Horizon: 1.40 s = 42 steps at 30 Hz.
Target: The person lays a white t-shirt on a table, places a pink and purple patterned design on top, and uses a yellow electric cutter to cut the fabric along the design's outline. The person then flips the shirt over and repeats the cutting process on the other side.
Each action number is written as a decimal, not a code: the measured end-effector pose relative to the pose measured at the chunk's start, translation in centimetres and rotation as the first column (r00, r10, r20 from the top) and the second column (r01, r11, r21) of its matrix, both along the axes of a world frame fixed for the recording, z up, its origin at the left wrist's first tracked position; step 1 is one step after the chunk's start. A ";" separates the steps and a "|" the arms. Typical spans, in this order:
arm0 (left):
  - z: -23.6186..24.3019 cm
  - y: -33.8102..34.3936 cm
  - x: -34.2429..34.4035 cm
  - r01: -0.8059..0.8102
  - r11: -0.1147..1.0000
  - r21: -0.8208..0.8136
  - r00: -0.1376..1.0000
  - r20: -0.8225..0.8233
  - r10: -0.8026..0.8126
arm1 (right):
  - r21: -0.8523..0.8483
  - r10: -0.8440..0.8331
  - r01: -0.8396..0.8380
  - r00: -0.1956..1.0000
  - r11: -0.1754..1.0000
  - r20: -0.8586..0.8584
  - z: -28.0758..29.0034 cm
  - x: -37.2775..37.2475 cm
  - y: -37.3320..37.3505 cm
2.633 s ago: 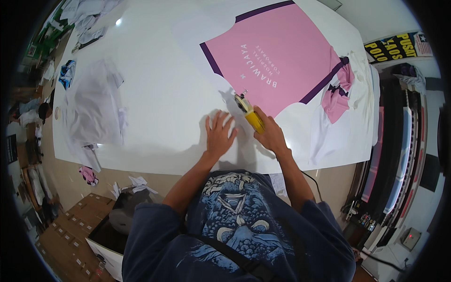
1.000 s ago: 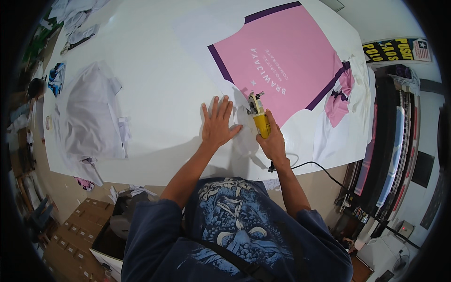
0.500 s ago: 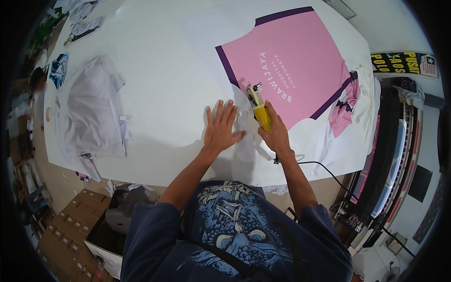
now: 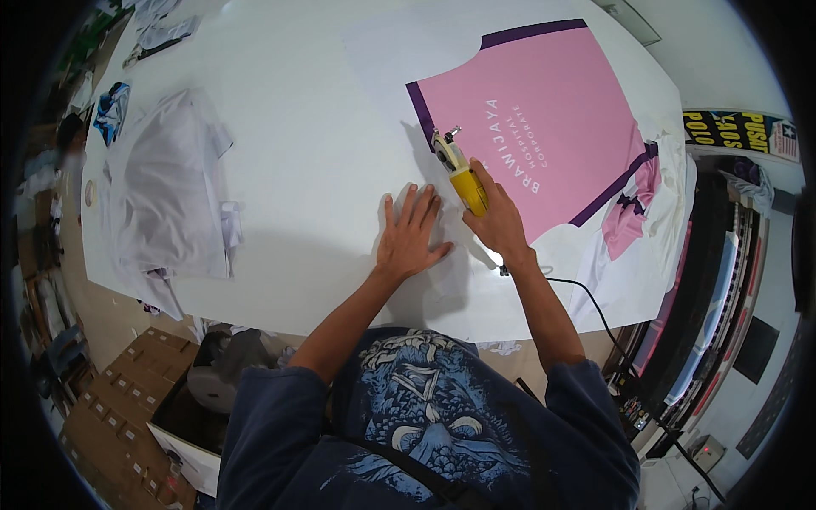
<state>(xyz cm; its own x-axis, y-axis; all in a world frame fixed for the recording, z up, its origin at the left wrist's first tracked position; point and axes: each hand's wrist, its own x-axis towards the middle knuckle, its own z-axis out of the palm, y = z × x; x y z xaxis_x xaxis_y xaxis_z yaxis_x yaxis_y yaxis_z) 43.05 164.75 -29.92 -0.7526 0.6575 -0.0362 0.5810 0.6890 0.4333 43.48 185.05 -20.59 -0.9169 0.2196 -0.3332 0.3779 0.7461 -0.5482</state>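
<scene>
My right hand is wrapped round the yellow body of an electric rotary fabric cutter, whose black cord trails off to the right. The cutter's head rests at the left edge of a pink printed fabric panel, beside its dark purple border. White lettering runs across the pink. Flat on the white sheet lies my left hand, fingers spread, just left of the cutter and apart from the panel. The blade's contact with the cloth is too small to make out.
A heap of white fabric lies on the table's left side. Pink and purple scraps bunch at the right edge. Cardboard boxes stand on the floor at lower left. Rolls of material fill a rack at right.
The cutter in my right hand has moved farther up along the panel's left edge. The whole view has shifted slightly. My left hand stays flat, its fingers still spread.
</scene>
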 end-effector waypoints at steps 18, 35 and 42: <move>-1.5 -1.5 -4.4 -0.056 0.991 0.118 0.979 -0.189 0.078 | 0.031 -0.105 0.104 0.994 0.994 0.024 0.1 3.2 -2.7; -1.2 -1.2 -4.3 -0.047 0.993 0.111 0.990 -0.128 0.061 | 0.016 -0.102 0.102 0.994 0.995 0.025 -0.1 -1.6 -3.3; -0.9 -1.3 -4.4 -0.022 0.995 0.096 0.995 -0.093 0.031 | 0.014 -0.076 0.077 0.997 0.997 -0.021 0.1 -4.6 -3.3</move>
<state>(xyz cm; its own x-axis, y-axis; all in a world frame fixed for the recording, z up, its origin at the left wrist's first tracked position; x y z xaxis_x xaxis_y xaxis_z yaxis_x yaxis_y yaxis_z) 38.70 163.47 -30.85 -0.7670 0.6343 0.0969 0.6042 0.6632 0.4417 38.88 181.71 -20.52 -0.9037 0.2942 -0.3109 0.4232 0.7235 -0.5455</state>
